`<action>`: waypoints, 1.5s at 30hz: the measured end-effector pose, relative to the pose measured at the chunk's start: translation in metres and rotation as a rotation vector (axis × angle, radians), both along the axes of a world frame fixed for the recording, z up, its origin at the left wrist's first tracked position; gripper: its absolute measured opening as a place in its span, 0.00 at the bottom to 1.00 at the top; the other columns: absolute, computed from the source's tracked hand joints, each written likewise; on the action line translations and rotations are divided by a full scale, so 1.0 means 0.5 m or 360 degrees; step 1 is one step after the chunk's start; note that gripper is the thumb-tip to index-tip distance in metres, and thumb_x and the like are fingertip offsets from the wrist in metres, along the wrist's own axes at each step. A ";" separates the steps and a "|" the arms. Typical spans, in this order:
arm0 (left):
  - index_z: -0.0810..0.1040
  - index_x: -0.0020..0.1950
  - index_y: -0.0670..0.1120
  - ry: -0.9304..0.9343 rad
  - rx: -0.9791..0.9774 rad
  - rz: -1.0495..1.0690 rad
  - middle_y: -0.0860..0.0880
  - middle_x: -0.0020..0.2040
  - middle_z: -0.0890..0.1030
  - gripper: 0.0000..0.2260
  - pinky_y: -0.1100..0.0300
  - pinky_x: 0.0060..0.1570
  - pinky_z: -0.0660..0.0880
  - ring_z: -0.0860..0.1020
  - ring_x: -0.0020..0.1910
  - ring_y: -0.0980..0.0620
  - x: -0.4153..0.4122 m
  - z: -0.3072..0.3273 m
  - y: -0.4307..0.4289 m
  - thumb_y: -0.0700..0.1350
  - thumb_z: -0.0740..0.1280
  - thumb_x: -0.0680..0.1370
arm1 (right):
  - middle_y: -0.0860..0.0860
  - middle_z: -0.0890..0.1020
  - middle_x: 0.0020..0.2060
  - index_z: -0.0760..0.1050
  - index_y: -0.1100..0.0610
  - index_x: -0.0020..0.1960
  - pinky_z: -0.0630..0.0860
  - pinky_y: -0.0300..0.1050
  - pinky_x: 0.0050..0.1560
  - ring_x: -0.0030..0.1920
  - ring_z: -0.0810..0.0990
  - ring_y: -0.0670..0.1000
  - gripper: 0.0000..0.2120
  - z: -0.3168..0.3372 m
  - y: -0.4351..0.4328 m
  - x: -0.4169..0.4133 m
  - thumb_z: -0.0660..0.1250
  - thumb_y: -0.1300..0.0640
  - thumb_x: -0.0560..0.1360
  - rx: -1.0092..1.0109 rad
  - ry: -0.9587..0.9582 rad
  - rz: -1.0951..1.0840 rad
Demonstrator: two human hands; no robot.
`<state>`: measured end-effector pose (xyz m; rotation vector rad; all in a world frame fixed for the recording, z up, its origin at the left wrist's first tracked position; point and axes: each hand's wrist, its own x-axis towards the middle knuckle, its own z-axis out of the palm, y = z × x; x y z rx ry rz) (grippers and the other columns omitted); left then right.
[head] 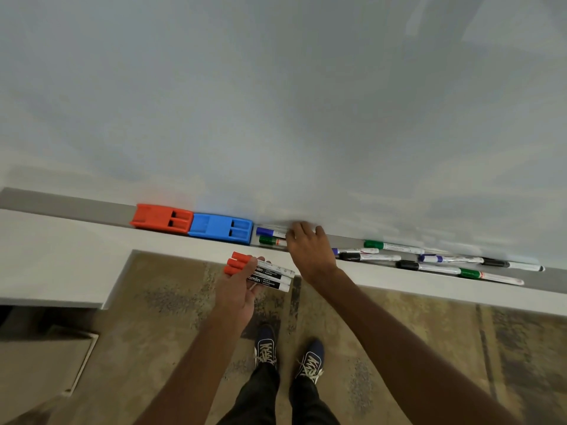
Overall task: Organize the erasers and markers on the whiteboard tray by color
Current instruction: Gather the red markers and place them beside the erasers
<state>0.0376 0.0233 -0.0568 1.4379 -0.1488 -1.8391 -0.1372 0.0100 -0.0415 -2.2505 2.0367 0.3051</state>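
A red eraser (161,218) and a blue eraser (221,227) sit side by side on the grey whiteboard tray (70,207). My left hand (237,289) holds three red-capped markers (260,271) below the tray's edge. My right hand (308,246) reaches onto the tray, fingers down over a blue-capped marker (270,232) and a green-capped marker (271,240); whether it grips one is hidden. To its right lie several more markers with blue, black and green caps (429,259).
The whiteboard (276,102) fills the upper view. A white ledge (61,256) runs below the tray. Patterned carpet (399,332) and my two shoes (288,354) are beneath. A cabinet edge (79,360) sits at lower left.
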 end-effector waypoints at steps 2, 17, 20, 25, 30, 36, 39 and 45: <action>0.72 0.66 0.36 0.0005 0.0012 -0.0007 0.38 0.55 0.83 0.20 0.44 0.52 0.80 0.84 0.51 0.40 -0.003 -0.004 -0.004 0.37 0.70 0.75 | 0.60 0.72 0.63 0.68 0.62 0.66 0.68 0.60 0.65 0.63 0.71 0.61 0.23 0.000 -0.002 0.006 0.68 0.64 0.73 0.0040 -0.0013 -0.0037; 0.74 0.60 0.39 0.0001 0.0085 -0.0061 0.38 0.54 0.83 0.15 0.44 0.53 0.80 0.84 0.50 0.40 -0.008 -0.010 -0.017 0.36 0.71 0.74 | 0.58 0.76 0.62 0.71 0.60 0.65 0.69 0.59 0.65 0.62 0.74 0.58 0.23 -0.008 -0.015 0.013 0.71 0.61 0.72 0.0175 -0.0035 -0.0128; 0.74 0.62 0.39 -0.0017 0.0080 -0.0076 0.38 0.54 0.83 0.17 0.44 0.53 0.80 0.84 0.50 0.40 -0.012 -0.006 -0.021 0.37 0.71 0.74 | 0.58 0.76 0.61 0.70 0.61 0.65 0.69 0.58 0.65 0.62 0.74 0.59 0.23 -0.006 -0.012 0.011 0.72 0.59 0.72 0.0175 -0.0027 -0.0141; 0.74 0.61 0.38 -0.0046 0.0087 -0.0107 0.38 0.54 0.83 0.16 0.46 0.52 0.80 0.84 0.51 0.41 -0.026 0.000 -0.027 0.37 0.70 0.75 | 0.59 0.79 0.49 0.75 0.63 0.54 0.74 0.58 0.56 0.52 0.77 0.59 0.20 0.009 0.030 -0.022 0.72 0.67 0.64 -0.0130 0.0036 -0.0180; 0.73 0.64 0.37 -0.0044 0.0094 -0.0167 0.37 0.57 0.81 0.17 0.45 0.55 0.79 0.82 0.53 0.40 -0.051 0.008 -0.026 0.36 0.69 0.76 | 0.57 0.79 0.46 0.76 0.62 0.49 0.71 0.54 0.48 0.47 0.76 0.59 0.20 0.009 0.086 -0.090 0.60 0.73 0.60 -0.0494 -0.0087 -0.0405; 0.72 0.64 0.36 -0.0057 0.0132 -0.0205 0.37 0.56 0.82 0.18 0.45 0.58 0.78 0.82 0.54 0.40 -0.080 0.013 -0.019 0.36 0.70 0.76 | 0.58 0.78 0.49 0.74 0.63 0.54 0.68 0.56 0.51 0.51 0.75 0.60 0.20 -0.002 0.133 -0.166 0.52 0.71 0.67 -0.0546 0.0073 -0.0558; 0.73 0.64 0.36 -0.0068 0.0144 -0.0218 0.36 0.57 0.81 0.18 0.48 0.54 0.79 0.82 0.54 0.40 -0.089 0.014 -0.014 0.37 0.70 0.75 | 0.59 0.78 0.47 0.75 0.63 0.51 0.69 0.56 0.48 0.48 0.76 0.60 0.23 -0.010 0.144 -0.189 0.43 0.72 0.72 -0.0553 0.0151 -0.0580; 0.73 0.64 0.36 -0.0047 0.0124 -0.0227 0.36 0.57 0.81 0.17 0.43 0.59 0.77 0.82 0.55 0.39 -0.097 0.010 -0.005 0.36 0.69 0.76 | 0.57 0.78 0.46 0.75 0.62 0.53 0.69 0.56 0.48 0.48 0.76 0.59 0.25 -0.034 0.149 -0.203 0.39 0.70 0.77 -0.0591 0.0183 -0.0535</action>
